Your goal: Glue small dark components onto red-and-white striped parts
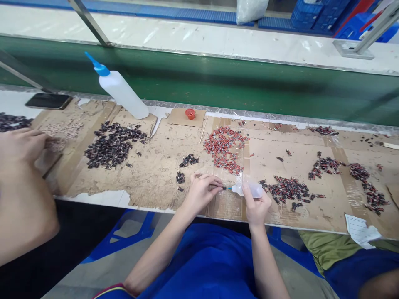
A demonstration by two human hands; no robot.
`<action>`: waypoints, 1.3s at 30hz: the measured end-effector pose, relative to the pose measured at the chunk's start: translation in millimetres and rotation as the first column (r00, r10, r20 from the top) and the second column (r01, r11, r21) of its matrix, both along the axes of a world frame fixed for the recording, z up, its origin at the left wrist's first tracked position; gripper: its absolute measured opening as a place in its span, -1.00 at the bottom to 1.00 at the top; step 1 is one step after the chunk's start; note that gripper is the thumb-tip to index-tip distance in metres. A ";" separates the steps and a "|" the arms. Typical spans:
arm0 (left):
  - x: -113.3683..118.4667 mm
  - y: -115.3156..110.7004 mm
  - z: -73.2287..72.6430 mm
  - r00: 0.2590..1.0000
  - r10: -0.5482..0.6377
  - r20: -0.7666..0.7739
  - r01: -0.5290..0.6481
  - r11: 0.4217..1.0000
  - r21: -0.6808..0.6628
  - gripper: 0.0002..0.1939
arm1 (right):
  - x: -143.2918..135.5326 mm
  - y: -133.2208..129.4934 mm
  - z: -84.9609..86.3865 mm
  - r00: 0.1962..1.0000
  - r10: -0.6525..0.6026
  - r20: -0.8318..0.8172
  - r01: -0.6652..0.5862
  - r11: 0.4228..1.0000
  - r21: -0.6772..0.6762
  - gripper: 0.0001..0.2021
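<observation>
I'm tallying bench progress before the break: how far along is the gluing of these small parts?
Seemingly done: piles of red-and-dark pieces lie by the right hand, more further right. In hand: the left hand pinches one small dark part against the tip of the small squeeze bottle that the right hand holds. Seemingly left: the red pile and the large dark pile.

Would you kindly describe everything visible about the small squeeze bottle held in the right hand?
The small squeeze bottle looks like translucent whitish soft plastic with a thin blue nozzle. It lies nearly level above the cardboard-covered bench edge, nozzle pointing left. The right hand grips its body from below and behind. The nozzle tip meets a tiny dark part pinched in the left hand. Its contents cannot be made out.
</observation>
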State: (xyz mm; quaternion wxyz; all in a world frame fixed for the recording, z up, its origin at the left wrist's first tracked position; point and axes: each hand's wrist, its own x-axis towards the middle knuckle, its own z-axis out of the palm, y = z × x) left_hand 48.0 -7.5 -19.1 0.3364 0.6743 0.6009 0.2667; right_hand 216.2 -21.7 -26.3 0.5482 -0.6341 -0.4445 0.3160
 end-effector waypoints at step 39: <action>-31.0 -37.3 4.0 0.951 -0.138 -0.276 0.189 0.968 0.168 -0.86 | -6.5 -28.5 -3.3 0.985 -0.150 -0.083 0.166 0.954 0.249 -0.33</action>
